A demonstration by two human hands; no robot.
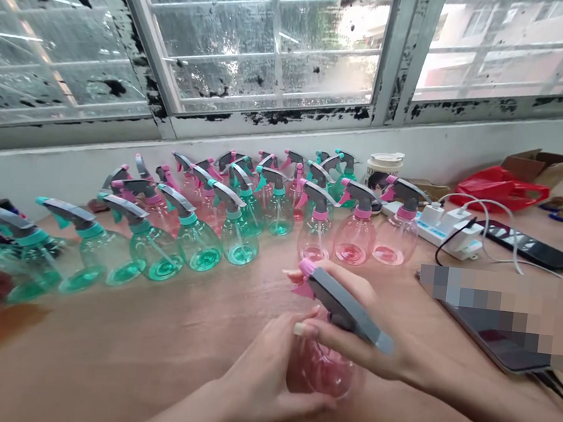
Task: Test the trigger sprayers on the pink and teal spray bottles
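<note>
A clear pink spray bottle (332,371) with a grey and pink trigger head (347,305) stands near the front of the table, between my hands. My left hand (266,357) is curved around the bottle's left side, with its thumb along the lower front. My right hand (375,321) grips the trigger head and neck from the right, its thumb across the front and its fingers behind. The bottle's neck is mostly hidden by my fingers. Beyond my hands, three pink spray bottles (354,239) stand side by side.
Rows of green spray bottles (204,250) and pink ones fill the back and left. To the right are a tablet or phone (490,334), a white power strip (450,232) with cables, a black phone (532,245) and a red bag (498,187). A lidded cup (385,165) stands by the wall.
</note>
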